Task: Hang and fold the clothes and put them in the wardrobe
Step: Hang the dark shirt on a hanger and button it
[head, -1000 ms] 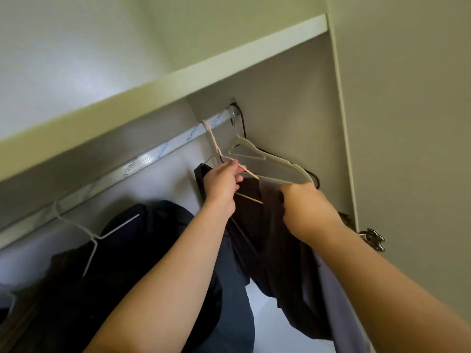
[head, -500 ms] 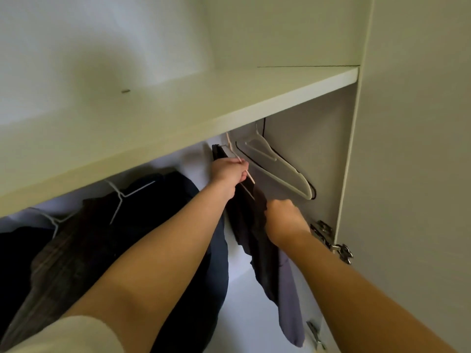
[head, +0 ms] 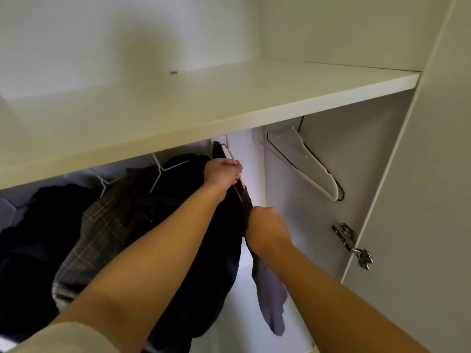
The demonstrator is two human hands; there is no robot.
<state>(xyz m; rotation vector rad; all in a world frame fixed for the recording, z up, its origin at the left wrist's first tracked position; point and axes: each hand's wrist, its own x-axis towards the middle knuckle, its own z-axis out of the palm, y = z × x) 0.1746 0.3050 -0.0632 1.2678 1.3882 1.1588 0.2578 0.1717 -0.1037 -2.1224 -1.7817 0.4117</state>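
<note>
A dark garment point(head: 246, 207) hangs from a pale hanger point(head: 230, 154) whose hook goes up behind the wardrobe shelf point(head: 229, 98). My left hand point(head: 224, 173) is closed around that hanger just below the hook. My right hand point(head: 266, 229) is lower and to the right, fingers closed on the garment's dark cloth. A greyish-purple part of the garment point(head: 271, 301) dangles below my right wrist. The rail is hidden by the shelf.
Two empty hangers, one white point(head: 309, 165), hang at the far right against the side wall. Dark clothes and a plaid garment point(head: 102, 225) hang on white hangers to the left. The open door point(head: 420, 200) with its metal hinge point(head: 353, 244) stands on the right.
The view has dropped, so the shelf now hides the rail. My right hand has slid down from the hanger's shoulder onto the cloth. My left hand keeps its hold on the hanger.
</note>
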